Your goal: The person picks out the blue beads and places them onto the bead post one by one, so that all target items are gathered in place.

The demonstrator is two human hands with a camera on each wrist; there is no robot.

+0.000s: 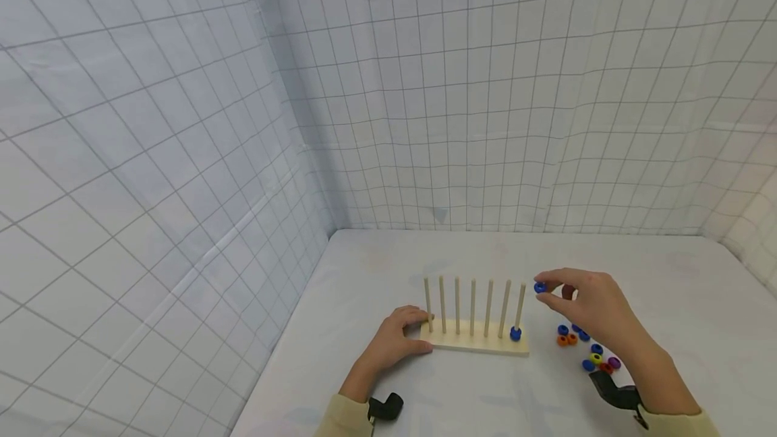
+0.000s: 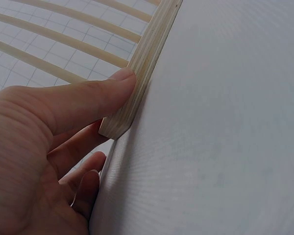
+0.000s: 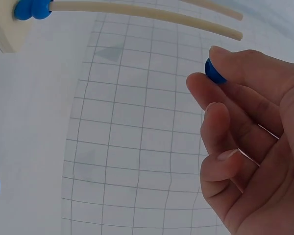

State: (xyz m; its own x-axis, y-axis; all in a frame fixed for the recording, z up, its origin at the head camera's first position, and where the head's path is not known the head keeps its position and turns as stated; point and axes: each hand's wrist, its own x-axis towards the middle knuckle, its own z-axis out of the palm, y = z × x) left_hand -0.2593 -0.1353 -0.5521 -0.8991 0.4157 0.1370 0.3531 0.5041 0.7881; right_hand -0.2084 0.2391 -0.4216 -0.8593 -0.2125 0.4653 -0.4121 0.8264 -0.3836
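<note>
A pale wooden base with a row of several upright pegs, a peg rack (image 1: pixel 473 339), stands on the table. My left hand (image 1: pixel 391 342) grips its left end; in the left wrist view the thumb (image 2: pixel 108 93) presses the front edge of the base, with fingers behind. Between thumb and index finger, my right hand (image 1: pixel 589 299) pinches a blue bead (image 1: pixel 540 286), held near the top of the rightmost peg (image 1: pixel 520 305) and apart from it. In the right wrist view, two blue beads (image 3: pixel 40 9) sit at the foot of that peg.
Loose beads lie on the white table (image 1: pixel 473 396) right of the rack, below my right hand: several blue ones (image 1: pixel 563 330), orange ones (image 1: pixel 562 340), a yellow one (image 1: pixel 596 359), a purple one (image 1: pixel 614 362) and a red one (image 1: pixel 606 368). Grid-patterned white cloth walls (image 1: pixel 461 120) surround the table.
</note>
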